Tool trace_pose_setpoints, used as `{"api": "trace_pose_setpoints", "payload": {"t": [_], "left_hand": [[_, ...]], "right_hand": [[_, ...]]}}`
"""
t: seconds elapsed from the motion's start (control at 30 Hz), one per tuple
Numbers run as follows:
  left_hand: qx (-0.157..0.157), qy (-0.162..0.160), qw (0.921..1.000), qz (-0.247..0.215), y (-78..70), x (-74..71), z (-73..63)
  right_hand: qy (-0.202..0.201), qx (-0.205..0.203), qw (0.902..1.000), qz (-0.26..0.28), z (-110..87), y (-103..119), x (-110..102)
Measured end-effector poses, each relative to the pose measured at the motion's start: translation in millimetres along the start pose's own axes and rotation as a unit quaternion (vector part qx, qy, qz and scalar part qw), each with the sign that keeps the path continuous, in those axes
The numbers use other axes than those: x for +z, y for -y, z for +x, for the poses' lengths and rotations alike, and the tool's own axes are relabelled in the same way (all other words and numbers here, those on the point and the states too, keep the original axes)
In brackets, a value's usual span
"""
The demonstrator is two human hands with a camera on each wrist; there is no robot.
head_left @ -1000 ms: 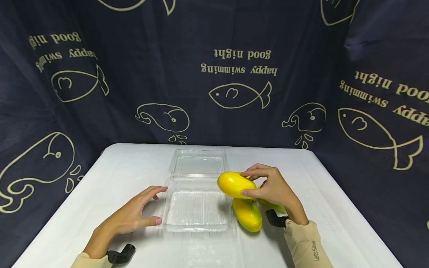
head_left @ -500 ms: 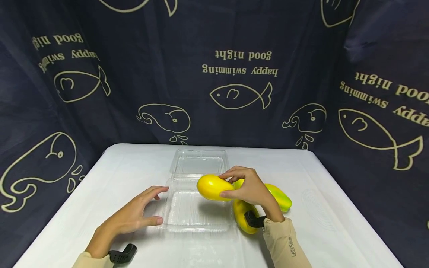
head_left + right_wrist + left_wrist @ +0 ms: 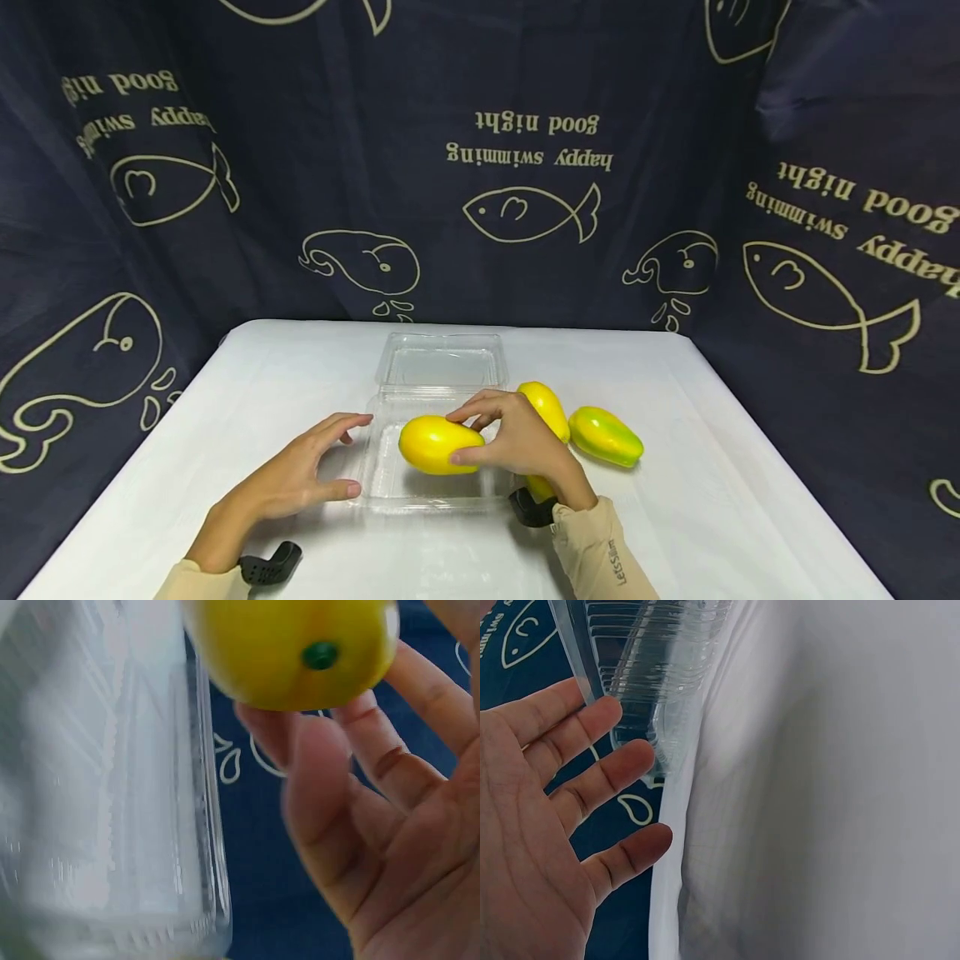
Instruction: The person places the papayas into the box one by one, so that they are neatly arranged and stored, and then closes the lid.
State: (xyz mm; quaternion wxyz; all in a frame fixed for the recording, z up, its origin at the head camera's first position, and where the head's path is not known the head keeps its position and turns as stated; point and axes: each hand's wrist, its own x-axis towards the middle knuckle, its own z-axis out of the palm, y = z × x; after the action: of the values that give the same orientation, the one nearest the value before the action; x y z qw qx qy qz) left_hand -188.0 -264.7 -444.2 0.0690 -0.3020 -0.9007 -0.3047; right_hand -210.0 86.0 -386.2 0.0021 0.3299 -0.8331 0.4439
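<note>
My right hand (image 3: pixel 517 440) grips a yellow mango (image 3: pixel 431 446) by its right end, thumb on the near side and fingers on the far side. The mango hangs over the base of a clear plastic clamshell box (image 3: pixel 386 479). In the right wrist view, the green stem spot of the mango (image 3: pixel 262 645) faces the camera beside the box wall (image 3: pixel 214 847). My left hand (image 3: pixel 288 479) is held with fingers spread at the left rim of the box. From the left wrist view, its fingertips (image 3: pixel 641 757) overlap the clear plastic, and nothing is in the palm.
The box's lid (image 3: pixel 441 367) lies folded back behind its base. To the right are another yellow mango (image 3: pixel 545 408), a yellow-green one (image 3: pixel 606 437) and one mostly hidden under my right wrist (image 3: pixel 540 487). Dark printed cloth (image 3: pixel 525 283) hangs behind the white table (image 3: pixel 712 508).
My right hand has carried the mango leftward and lower, from above the other mangoes to over the box's base. My left hand has stayed beside the box.
</note>
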Motion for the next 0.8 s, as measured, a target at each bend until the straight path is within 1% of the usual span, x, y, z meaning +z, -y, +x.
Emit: {"api": "trace_pose_setpoints", "payload": {"t": [0.2,0.37,0.5,0.67,0.8], "left_hand": [[0.001,0.001,1.0,-0.002,0.1,-1.7,0.6],[-0.001,0.0,1.0,-0.004,0.1,-3.7,1.2],[-0.005,0.003,1.0,-0.006,0.2,-3.6,0.9],[0.001,0.0,1.0,-0.007,0.3,-1.7,0.5],[0.003,-0.002,1.0,-0.001,1.0,-0.9,0.7]], "right_hand": [[0.01,-0.015,0.9998,-0.008,1.4,6.1,13.1],[0.013,-0.001,0.9997,-0.021,-0.6,13.0,25.5],[0.011,0.005,0.9997,-0.024,-0.9,12.1,35.4],[0.017,0.012,0.999,-0.04,-0.1,10.0,42.5],[0.027,0.005,0.9982,-0.053,2.5,8.8,47.6]]}}
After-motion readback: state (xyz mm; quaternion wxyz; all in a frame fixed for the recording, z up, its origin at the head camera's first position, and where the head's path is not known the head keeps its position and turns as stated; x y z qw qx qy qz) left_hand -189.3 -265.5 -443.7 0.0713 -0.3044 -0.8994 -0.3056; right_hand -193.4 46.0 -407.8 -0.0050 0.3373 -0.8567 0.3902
